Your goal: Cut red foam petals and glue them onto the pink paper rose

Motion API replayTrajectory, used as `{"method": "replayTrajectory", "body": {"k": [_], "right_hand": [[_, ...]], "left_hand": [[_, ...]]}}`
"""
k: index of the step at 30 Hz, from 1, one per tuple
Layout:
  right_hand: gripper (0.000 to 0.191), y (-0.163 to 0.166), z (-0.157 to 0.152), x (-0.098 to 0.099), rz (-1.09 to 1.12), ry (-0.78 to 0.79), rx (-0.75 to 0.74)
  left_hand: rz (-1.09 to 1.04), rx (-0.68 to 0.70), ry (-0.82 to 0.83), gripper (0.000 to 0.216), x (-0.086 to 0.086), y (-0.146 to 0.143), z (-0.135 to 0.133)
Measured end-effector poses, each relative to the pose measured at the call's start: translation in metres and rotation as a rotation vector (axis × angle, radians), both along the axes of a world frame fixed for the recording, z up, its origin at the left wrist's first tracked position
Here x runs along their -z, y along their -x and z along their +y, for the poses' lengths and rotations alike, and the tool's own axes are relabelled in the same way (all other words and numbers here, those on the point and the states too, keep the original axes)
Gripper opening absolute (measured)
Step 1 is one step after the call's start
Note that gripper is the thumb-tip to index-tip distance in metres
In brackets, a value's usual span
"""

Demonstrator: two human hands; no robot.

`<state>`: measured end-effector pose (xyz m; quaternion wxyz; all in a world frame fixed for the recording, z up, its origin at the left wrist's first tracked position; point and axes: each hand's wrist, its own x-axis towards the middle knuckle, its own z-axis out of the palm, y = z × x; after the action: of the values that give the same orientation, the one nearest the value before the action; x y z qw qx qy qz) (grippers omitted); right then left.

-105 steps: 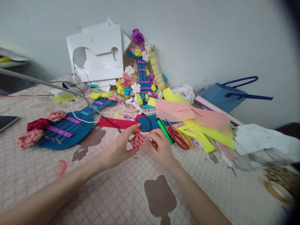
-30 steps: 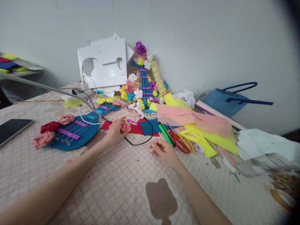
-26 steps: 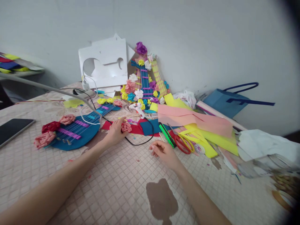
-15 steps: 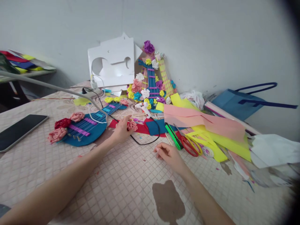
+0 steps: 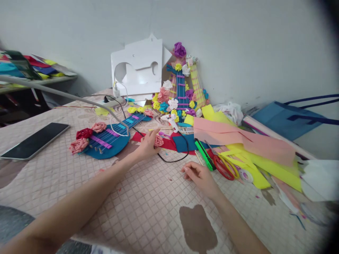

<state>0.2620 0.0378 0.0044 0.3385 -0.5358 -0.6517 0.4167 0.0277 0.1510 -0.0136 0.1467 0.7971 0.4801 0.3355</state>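
Observation:
My left hand (image 5: 148, 145) reaches to the middle of the table. Its thumb and fingers close around the left side of a pink fabric rose (image 5: 159, 141), which sits at a red strip (image 5: 169, 144). Loosely curled, my right hand (image 5: 197, 174) rests on the tablecloth with nothing visible in its fingers. A white glue gun (image 5: 171, 122) lies behind the rose, its black cord looping between my hands. To the left is a flat blue guitar shape (image 5: 116, 150) with purple bars, strings and roses. Close to my right hand lie a green cutter knife (image 5: 204, 155) and red-and-yellow scissors (image 5: 224, 166).
Pink sheets (image 5: 238, 139) and yellow strips cover the right side, with a blue bag (image 5: 286, 120) beyond. Flower-covered guitars (image 5: 181, 88) and white cut board (image 5: 143, 67) lean on the wall. A phone (image 5: 37, 139) lies left; a pale cable (image 5: 66, 93) crosses above the table.
The view has turned a little to the left, so everything sits farther right. Both hands keep nearly the same place on the table, the left still at the pink rose.

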Motion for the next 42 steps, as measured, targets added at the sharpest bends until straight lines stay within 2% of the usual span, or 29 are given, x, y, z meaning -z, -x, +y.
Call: {"method": "replayTrajectory", "body": {"k": [9,26,32,37,42], "right_hand": [[0.022,-0.001,0.001,0.002,-0.013,-0.022,-0.025],[0.018,-0.001,0.0,0.009,-0.079,-0.018,-0.014],[0.006,0.0,-0.002,0.008,-0.133,-0.172,0.071],[0.013,0.006,-0.009,0.002,-0.234,-0.243,0.127],[0.035,0.009,-0.013,-0.002,-0.225,-0.181,0.121]], "left_hand": [[0.045,-0.037,0.002,0.077,0.004,0.001,0.003],[0.017,-0.074,0.005,0.066,0.003,-0.003,0.002],[0.016,-0.073,0.012,0.069,0.004,-0.006,0.003],[0.011,-0.064,0.019,0.07,0.007,-0.008,0.004],[0.011,-0.06,0.022,0.069,0.007,-0.007,0.004]]}}
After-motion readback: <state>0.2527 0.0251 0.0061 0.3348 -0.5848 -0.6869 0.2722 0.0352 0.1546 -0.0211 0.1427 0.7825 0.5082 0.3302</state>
